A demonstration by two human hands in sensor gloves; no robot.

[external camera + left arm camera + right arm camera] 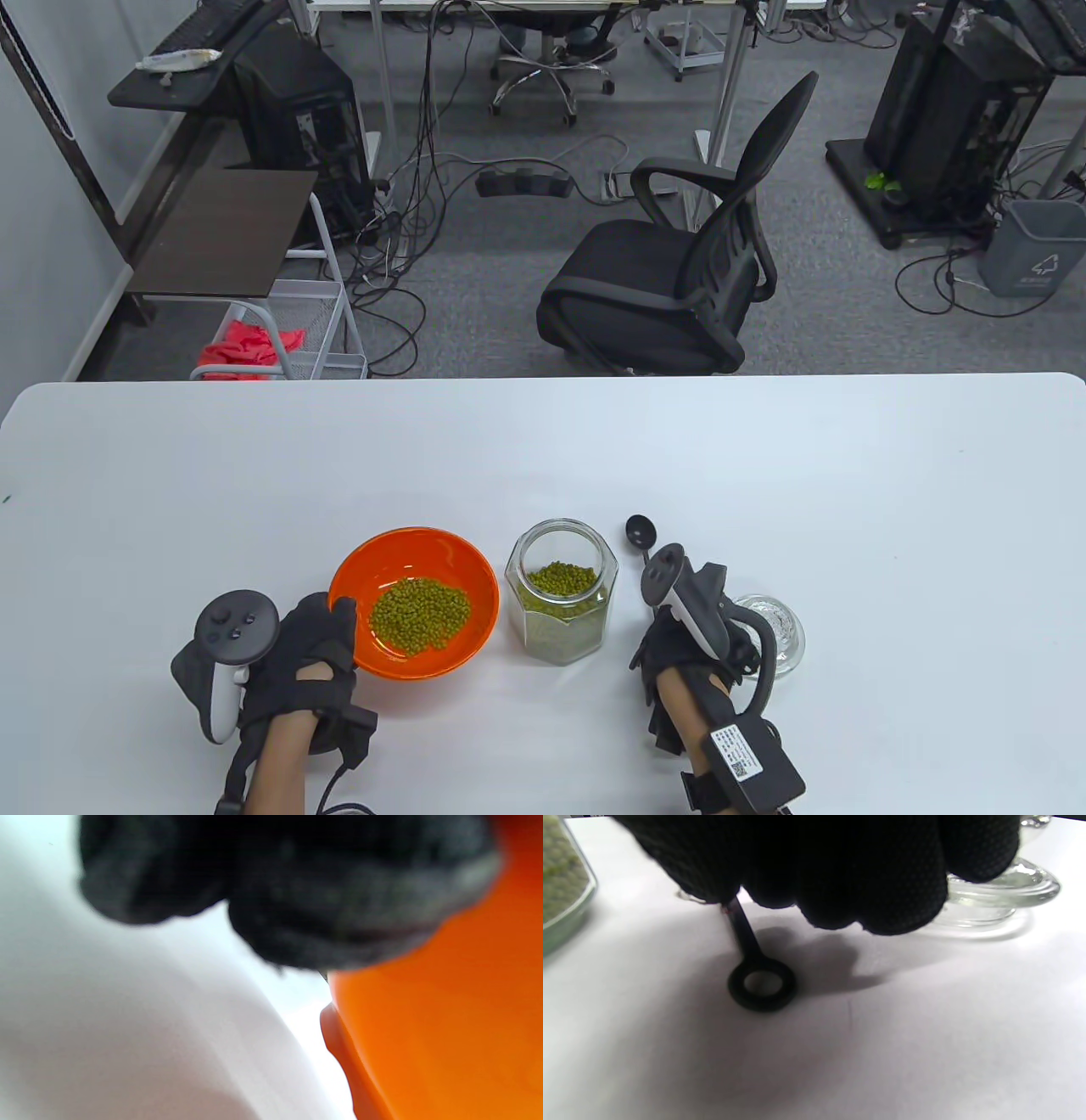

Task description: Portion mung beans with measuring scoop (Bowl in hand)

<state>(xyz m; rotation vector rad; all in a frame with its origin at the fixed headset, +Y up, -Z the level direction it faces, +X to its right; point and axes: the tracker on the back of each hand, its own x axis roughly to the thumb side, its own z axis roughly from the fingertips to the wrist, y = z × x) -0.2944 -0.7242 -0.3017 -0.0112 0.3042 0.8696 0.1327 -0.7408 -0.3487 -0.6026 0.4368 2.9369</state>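
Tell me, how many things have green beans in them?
2. The orange bowl, on the table's left with the left hand gripping its rim, holds a small heap. The open glass jar beside it, toward the right hand, is roughly half full.

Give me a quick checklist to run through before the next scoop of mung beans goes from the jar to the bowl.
1. Left hand grips the orange bowl at its rim: ok.
2. Right hand holds the black measuring scoop: ok.
3. Scoop head is empty: ok.
4. Glass jar is open, with beans left inside: ok.
5. Glass lid lies right of the right hand, clear of the jar: ok.
6. Bowl is lifted off the table: cannot tell.
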